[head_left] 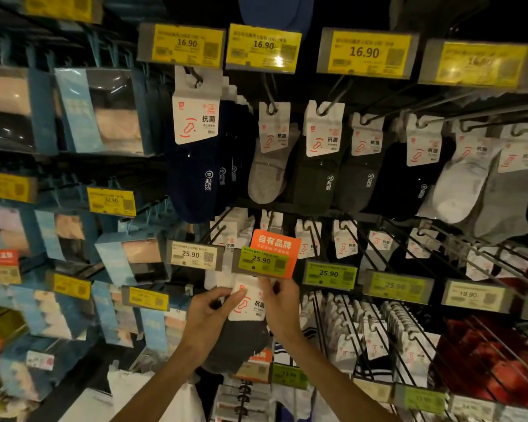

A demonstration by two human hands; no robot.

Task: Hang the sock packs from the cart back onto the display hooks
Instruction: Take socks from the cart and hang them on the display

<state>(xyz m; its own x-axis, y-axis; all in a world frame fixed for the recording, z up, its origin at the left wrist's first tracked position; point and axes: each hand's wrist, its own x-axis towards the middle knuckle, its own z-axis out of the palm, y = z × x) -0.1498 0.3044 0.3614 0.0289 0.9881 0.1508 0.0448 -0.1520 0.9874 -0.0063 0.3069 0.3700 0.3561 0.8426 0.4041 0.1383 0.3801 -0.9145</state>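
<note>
Dim shop racking fills the view: rows of wire display hooks [337, 94] carry carded socks under yellow and green price labels [365, 51], with blue boxed packs [101, 111] on the left. Low in the middle, just beneath the green 25.90 label [261, 261] and its orange sign [275, 243], both hands hold one sock pack [251, 309] up against the rack. The left hand [208, 315] pinches the left edge of the white card header, fingers curled round it, and the right hand [282, 303] pinches the upper right edge beside the label. The pack hangs upright with its long axis vertical: card on top, printed face toward the camera, dark grey sock drooping below between the wrists. I judge it very light. The sock is soft and will swing or fold, so only the card gives anything firm to steer by. That card looks thin and would probably crease or tear at its hanging hole if forced. The sensible hold is on the card's two sides near the top, leaving the hole free. The hole and the hook tip meant for it are hidden behind the label and fingers, so I cannot tell whether the pack is threaded yet.
</note>
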